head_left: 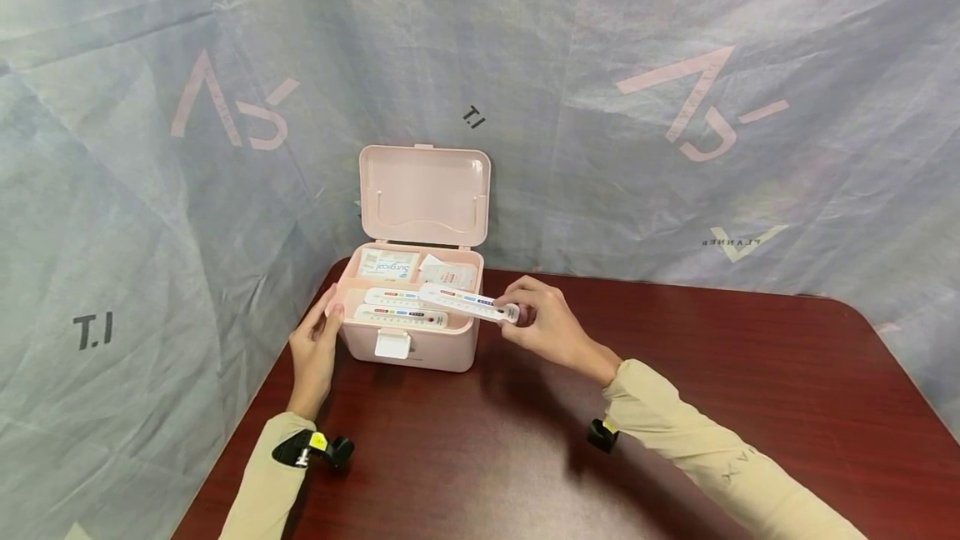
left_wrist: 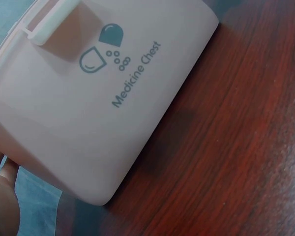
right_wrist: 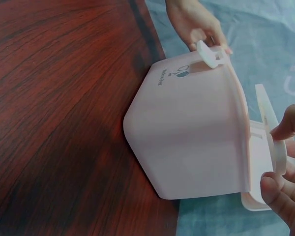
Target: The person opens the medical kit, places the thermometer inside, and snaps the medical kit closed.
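Note:
A pink medicine box [head_left: 420, 348] stands on the table, its lid [head_left: 424, 197] raised. My right hand [head_left: 551, 319] pinches a white thermometer [head_left: 457, 300] with a coloured scale near its red-dot end, tilted over the box's right rim. Two more white thermometers lie across the front of the box, the nearer one [head_left: 401, 317] by the front rim. My left hand [head_left: 315, 348] touches the box's left front corner, thumb at the rim and fingers along the side. In the right wrist view, the held thermometer [right_wrist: 268, 118] shows edge-on above the open box.
A surgical packet [head_left: 387, 263] and a white packet with red print [head_left: 448, 273] sit in the box's rear compartments. The white latch [head_left: 393, 344] hangs at the front. A grey printed cloth [head_left: 562, 148] rises behind the dark red table [head_left: 712, 373].

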Tool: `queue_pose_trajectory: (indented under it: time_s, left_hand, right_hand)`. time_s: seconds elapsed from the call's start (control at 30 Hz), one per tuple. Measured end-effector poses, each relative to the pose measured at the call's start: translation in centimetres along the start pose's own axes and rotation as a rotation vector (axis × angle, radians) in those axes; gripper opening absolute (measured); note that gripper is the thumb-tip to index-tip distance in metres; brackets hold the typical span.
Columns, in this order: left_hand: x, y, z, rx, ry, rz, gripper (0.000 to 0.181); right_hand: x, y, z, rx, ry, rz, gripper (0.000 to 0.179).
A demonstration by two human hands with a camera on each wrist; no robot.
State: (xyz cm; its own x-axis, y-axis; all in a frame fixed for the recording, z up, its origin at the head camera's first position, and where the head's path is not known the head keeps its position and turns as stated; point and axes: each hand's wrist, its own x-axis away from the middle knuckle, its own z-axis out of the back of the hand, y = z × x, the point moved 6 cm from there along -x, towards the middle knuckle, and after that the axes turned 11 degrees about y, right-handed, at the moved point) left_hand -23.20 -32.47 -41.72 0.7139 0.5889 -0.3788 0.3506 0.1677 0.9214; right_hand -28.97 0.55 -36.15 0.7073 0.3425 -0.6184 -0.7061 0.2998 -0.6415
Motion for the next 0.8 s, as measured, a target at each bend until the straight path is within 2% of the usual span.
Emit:
queue_pose_trajectory:
  time_s: [0.27,0.8]
  left_hand:
    - [0.0,-0.1,0.1,0.01,0.005,0.001,0.04]
    - [0.0,0.1,0.0,0.004,0.006,-0.008,0.04]
  right_hand:
    - [-0.3,0.2,-0.5,-0.009,0.012,-0.019,0.025]
    - [-1.0,0.1,-1.7,-0.011,0.013,0.009,0.021]
